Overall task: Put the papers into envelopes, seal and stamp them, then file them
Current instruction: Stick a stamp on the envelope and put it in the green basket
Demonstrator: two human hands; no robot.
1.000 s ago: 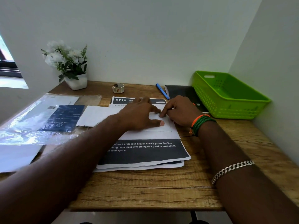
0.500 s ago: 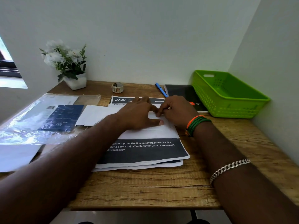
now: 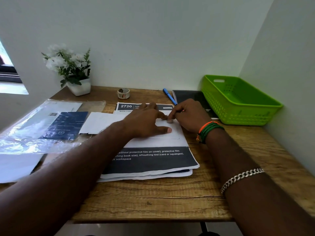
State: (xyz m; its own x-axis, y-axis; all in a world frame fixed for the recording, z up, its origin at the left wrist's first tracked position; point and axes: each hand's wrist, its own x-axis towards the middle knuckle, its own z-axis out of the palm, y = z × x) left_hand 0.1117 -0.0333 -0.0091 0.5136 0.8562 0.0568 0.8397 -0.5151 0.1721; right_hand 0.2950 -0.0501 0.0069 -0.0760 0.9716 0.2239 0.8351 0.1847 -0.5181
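Note:
A white envelope [image 3: 163,133] lies flap side up on a stack of printed papers [image 3: 153,160] in the middle of the desk. My left hand [image 3: 144,121] lies flat on the envelope with the thumb stretched out along the flap. My right hand [image 3: 189,114] sits at the envelope's top right, its bent fingers pressing their tips onto the upper edge beside my left index finger. A second white envelope [image 3: 100,122] lies to the left, partly under my left forearm. A small sticker roll [image 3: 123,93] stands at the back. A green plastic basket [image 3: 238,101] stands at the right.
A blue pen [image 3: 169,97] and a black notebook [image 3: 190,97] lie behind my right hand. A potted white-flowered plant [image 3: 71,72] stands back left. A clear plastic pack with a blue insert [image 3: 47,125] and loose white sheets [image 3: 15,166] cover the desk's left side. Walls close off the back and right.
My right hand has slid a little left along the envelope's top edge, bringing its fingertips against my left index finger. My left hand has stayed pressed on the envelope.

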